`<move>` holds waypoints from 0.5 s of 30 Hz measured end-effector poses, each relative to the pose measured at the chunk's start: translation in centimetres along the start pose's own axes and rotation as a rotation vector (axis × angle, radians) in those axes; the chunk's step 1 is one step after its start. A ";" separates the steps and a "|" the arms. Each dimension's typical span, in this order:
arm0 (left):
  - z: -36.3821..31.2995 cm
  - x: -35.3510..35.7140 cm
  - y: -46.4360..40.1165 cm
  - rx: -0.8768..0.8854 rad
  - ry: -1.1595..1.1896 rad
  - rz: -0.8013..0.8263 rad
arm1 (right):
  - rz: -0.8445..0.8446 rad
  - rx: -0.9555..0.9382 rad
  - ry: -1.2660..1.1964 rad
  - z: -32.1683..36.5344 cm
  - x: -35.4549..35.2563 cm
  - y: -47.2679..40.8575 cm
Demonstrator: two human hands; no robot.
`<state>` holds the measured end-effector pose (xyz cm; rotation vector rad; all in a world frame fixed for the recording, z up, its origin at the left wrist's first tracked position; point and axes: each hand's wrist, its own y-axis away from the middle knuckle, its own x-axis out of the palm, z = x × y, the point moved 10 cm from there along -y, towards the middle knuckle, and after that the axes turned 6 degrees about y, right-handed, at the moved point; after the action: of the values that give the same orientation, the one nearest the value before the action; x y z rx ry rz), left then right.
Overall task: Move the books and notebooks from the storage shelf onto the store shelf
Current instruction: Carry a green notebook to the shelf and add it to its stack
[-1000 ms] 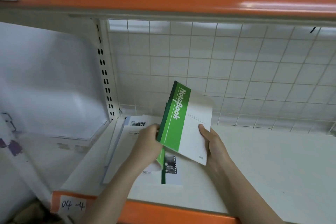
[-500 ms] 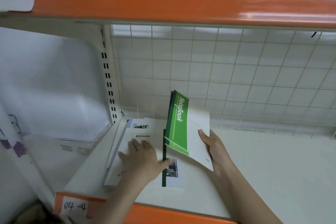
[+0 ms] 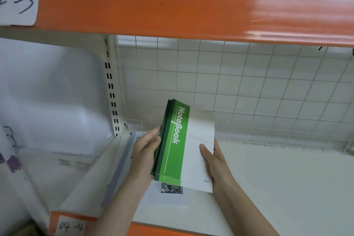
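Both hands hold a small stack of notebooks [image 3: 177, 145] above the white shelf [image 3: 277, 184], with the green spines turned to the left and the far end tipped up toward the wire grid back panel [image 3: 249, 86]. The top cover is white with a green band that reads "NoteBook" (at least two more green spines show beside it on the left). The left hand [image 3: 145, 151] grips the spine side, its fingers wrapped along the green edge. The right hand [image 3: 212, 159] grasps the white right edge, thumb lying on the cover and fingers hidden behind it.

Under the stack, flat on the shelf at its left end, lie white booklets [image 3: 166, 195], one with a small dark picture on its near part; the left arm covers much of them. A slotted upright [image 3: 112, 90] stands at the far left corner of the shelf. The orange front rail of the upper shelf [image 3: 191, 13] crosses the top of the view and carries a handwritten paper label [image 3: 18, 5] at its left end. Another label, "04-4" [image 3: 70, 227], sits on the near orange rail at lower left.
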<state>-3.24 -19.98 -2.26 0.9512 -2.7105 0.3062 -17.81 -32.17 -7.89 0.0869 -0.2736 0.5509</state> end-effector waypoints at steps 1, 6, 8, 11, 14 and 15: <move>0.2 0.3 0.2 0.013 -0.058 0.027 | -0.018 -0.009 0.029 -0.2 -0.2 -0.1; 1.8 -0.2 0.1 0.070 -0.590 0.195 | -0.097 -0.271 0.246 2.3 -0.3 0.8; 0.7 -1.8 -0.3 0.129 -0.589 0.128 | -0.074 -0.362 0.264 3.9 1.2 1.4; -1.1 -3.6 -0.7 0.210 -0.489 0.030 | -0.017 -0.411 0.249 5.2 3.8 1.2; -1.0 -5.1 -0.5 0.206 -0.424 -0.071 | 0.039 -0.324 0.260 3.4 6.0 0.4; -0.2 -5.4 -0.5 0.173 -0.402 -0.087 | 0.049 -0.292 0.287 2.3 6.6 0.3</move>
<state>1.22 -17.17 -3.70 1.2995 -3.0261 0.3720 -13.12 -28.95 -3.83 -0.2804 -0.0744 0.5590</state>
